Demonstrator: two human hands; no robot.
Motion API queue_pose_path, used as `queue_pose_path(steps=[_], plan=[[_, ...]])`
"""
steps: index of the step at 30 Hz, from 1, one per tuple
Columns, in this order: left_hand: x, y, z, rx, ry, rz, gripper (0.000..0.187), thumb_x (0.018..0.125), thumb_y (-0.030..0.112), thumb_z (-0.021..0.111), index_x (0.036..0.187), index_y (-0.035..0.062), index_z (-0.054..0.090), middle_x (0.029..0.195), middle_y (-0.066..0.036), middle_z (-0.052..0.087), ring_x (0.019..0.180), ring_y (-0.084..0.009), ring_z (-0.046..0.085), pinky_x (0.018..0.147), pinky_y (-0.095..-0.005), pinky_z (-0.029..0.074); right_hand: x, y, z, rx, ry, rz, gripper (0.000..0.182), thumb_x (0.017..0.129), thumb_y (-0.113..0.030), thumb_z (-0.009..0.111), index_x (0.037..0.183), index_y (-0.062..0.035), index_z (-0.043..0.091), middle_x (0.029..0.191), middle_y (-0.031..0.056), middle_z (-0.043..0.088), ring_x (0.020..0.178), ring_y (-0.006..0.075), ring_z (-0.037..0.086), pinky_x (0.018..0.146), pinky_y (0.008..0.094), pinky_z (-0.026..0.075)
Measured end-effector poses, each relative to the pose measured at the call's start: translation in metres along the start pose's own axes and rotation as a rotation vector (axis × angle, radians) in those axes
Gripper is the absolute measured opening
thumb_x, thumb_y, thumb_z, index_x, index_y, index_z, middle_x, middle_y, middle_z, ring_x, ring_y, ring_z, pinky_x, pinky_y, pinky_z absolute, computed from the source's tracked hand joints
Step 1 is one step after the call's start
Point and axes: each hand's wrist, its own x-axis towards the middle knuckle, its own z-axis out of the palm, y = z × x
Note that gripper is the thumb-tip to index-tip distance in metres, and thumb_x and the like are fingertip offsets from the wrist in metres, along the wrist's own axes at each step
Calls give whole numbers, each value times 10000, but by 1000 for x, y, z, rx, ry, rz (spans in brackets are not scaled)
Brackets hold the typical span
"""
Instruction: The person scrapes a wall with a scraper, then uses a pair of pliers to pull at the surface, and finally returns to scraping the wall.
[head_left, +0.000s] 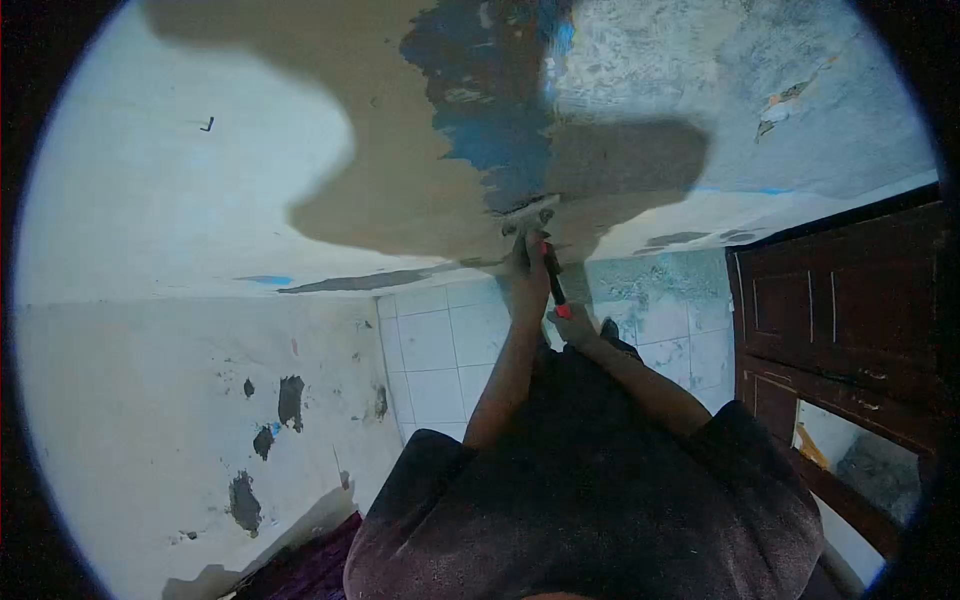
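Scraper meets the wall below the blue patch, apparently mid-stroke. Left hand closes near its head, right hand around its handle; the next stroke calls for even pressure.

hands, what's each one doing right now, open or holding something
Left hand: closed on the scraper, near its head.
Right hand: closed at the scraper's handle end.

The left hand and right hand hide parts of the scraper, and their separate fingers are too small to tell. The shirt covers most of one shoe. The bottom edge cuts off the purple cloth; the blue patch runs off the top.
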Motion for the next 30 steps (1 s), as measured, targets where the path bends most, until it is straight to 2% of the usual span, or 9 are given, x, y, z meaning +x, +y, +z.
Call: queue_pose_path(steps=[5,12,14,16,20,22,26,27,30], plan=[[10,-22,-6,6,-28,17,488,966,509,413,917,34,516,688,-21,492,610,-102,513,547,-264,454,0,-13,3,-9,45,75,336,812,-239,652,593,-26,513,516,47,483,508,141,482,496,373,373],[-3,42,-5,-85,-60,-44,484,975,490,408,959,25,543,700,-19,488,604,-114,503,552,-278,466,-3,-24,7,-67,102,108,277,796,-224,642,638,-4,585,560,88,580,514,112,515,489,364,387],[6,-7,-6,18,-30,24,496,974,494,405,983,21,553,701,-19,490,599,-111,507,545,-281,471,-4,-37,2,-50,72,212,288,799,-227,637,632,0,576,570,94,586,532,141,554,501,368,398],[0,-12,-3,-153,-53,-90,479,978,481,407,972,25,554,699,-21,498,584,-107,504,539,-277,468,-3,-10,5,45,82,184,277,799,-219,638,635,-7,570,555,78,568,548,191,584,508,379,405],[-3,27,-7,-12,-61,-41,495,971,494,412,1005,20,554,710,-40,515,607,-117,525,547,-286,477,-11,-21,2,-199,92,-79,292,816,-234,652,642,-24,548,530,28,502,519,122,500,487,363,382],[3,-8,-10,-39,-82,-10,503,964,505,420,987,19,551,712,-48,521,615,-122,531,543,-288,475,-5,-24,2,103,-10,210,257,775,-197,649,643,1,550,560,61,519,558,144,494,515,391,380],[0,22,-5,-18,-43,-118,480,970,487,424,933,22,538,703,-37,521,602,-115,522,524,-270,453,-3,-14,6,-23,51,52,301,830,-235,637,628,-41,528,521,5,462,510,92,443,466,351,346],[0,40,-4,-52,-43,-65,419,988,422,417,940,26,547,677,-19,506,578,-100,499,519,-258,428,17,27,23,324,122,-86,325,838,-250,637,634,-26,521,526,-6,450,519,84,421,462,344,329],[-6,67,-7,-79,-52,37,358,1005,357,414,913,38,548,637,10,479,533,-74,458,494,-229,385,-5,-96,10,231,7,-1,344,829,-254,645,638,4,524,522,24,450,524,103,435,471,374,337]])
